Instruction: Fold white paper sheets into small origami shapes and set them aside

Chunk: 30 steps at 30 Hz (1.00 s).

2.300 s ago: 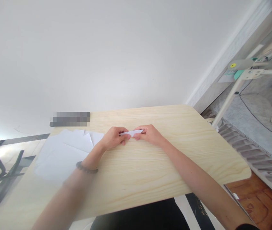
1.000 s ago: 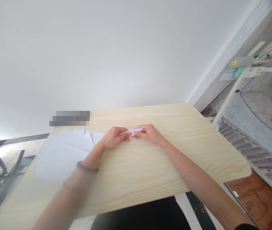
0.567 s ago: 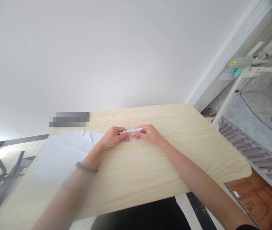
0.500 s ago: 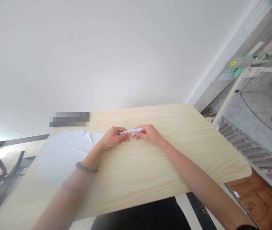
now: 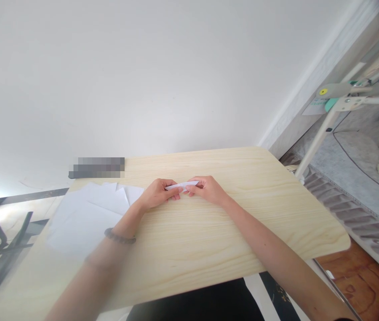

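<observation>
Between my two hands is a small folded piece of white paper [image 5: 187, 184], narrow and pointed at its right end. My left hand [image 5: 158, 193] pinches its left part, thumb on the near side and fingers behind. At the other end my right hand [image 5: 207, 189] grips the paper the same way, its fingertips close to those of the left. Both hands are just over the middle of the light wooden table [image 5: 189, 249]. Parts of the paper are hidden by the thumbs and fingers.
Loose white sheets [image 5: 85, 214] lie overlapping on the table's left side, partly under my left forearm. A dark, pixelated object [image 5: 97, 168] sits at the back left edge. The wall [image 5: 176, 80] rises behind the table. A white metal stand [image 5: 319, 133] is at the right.
The paper's visible edge looks slightly more curved than before. Both hands keep their grip in nearly the same place; the view has shifted slightly.
</observation>
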{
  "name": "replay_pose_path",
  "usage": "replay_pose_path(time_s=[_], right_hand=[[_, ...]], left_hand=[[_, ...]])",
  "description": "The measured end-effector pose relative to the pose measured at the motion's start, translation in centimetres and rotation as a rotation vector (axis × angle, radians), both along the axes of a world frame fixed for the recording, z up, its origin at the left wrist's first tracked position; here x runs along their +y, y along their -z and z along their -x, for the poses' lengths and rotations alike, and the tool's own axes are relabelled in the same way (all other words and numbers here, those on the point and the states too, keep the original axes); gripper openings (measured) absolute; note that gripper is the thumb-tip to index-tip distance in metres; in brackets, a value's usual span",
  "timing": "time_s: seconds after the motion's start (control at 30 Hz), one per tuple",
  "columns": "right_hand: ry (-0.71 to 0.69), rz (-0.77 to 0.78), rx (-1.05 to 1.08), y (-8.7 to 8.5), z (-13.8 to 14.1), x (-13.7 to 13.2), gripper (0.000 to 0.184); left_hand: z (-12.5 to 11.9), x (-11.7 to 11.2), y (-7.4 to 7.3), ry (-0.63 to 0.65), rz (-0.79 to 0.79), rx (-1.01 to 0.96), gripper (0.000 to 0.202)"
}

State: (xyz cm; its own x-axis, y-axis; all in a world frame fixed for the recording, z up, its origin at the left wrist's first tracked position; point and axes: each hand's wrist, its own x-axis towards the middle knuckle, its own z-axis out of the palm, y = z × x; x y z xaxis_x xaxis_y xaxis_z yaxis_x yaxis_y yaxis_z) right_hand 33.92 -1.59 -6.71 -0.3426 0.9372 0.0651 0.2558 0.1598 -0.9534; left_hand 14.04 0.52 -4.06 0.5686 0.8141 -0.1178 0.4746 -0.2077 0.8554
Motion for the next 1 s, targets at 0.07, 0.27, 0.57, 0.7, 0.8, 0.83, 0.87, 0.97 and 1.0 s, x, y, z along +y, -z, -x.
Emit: replay_pose_path(time_s=[0.07,0.27,0.57,0.7,0.8,0.83,0.87,0.97,1.0], right_hand=[[0.012,-0.002,-0.001,0.0,0.0,0.0,0.025],[0.037,-0.005,0.007,0.3,0.1,0.2,0.028],[0.062,-0.066,-0.019,0.2,0.2,0.0,0.026],[0.068,-0.105,-0.068,0.4,0.3,-0.1,0.024],[0.081,-0.119,-0.097,0.4,0.4,-0.1,0.023],[0.080,-0.119,-0.097,0.3,0.4,-0.1,0.024],[0.074,-0.120,-0.094,0.2,0.3,-0.1,0.025],[0.041,-0.125,-0.093,-0.1,0.1,0.0,0.029],[0.031,-0.127,-0.103,-0.3,0.0,0.0,0.030]], left_hand=[[0.0,0.1,0.2,0.007,0.003,-0.010,0.034],[0.1,0.2,0.6,-0.010,0.029,-0.083,0.034],[0.1,0.7,1.1,-0.082,0.033,-0.169,0.032],[0.1,0.6,1.1,-0.072,-0.033,-0.136,0.029],[0.1,0.6,1.2,-0.088,-0.010,-0.143,0.031],[0.2,0.7,1.3,-0.094,0.016,-0.154,0.032],[0.3,0.7,1.3,-0.097,0.045,-0.169,0.033],[0.6,0.9,1.2,-0.083,0.126,-0.222,0.036],[0.7,0.9,1.1,-0.076,0.144,-0.235,0.037]])
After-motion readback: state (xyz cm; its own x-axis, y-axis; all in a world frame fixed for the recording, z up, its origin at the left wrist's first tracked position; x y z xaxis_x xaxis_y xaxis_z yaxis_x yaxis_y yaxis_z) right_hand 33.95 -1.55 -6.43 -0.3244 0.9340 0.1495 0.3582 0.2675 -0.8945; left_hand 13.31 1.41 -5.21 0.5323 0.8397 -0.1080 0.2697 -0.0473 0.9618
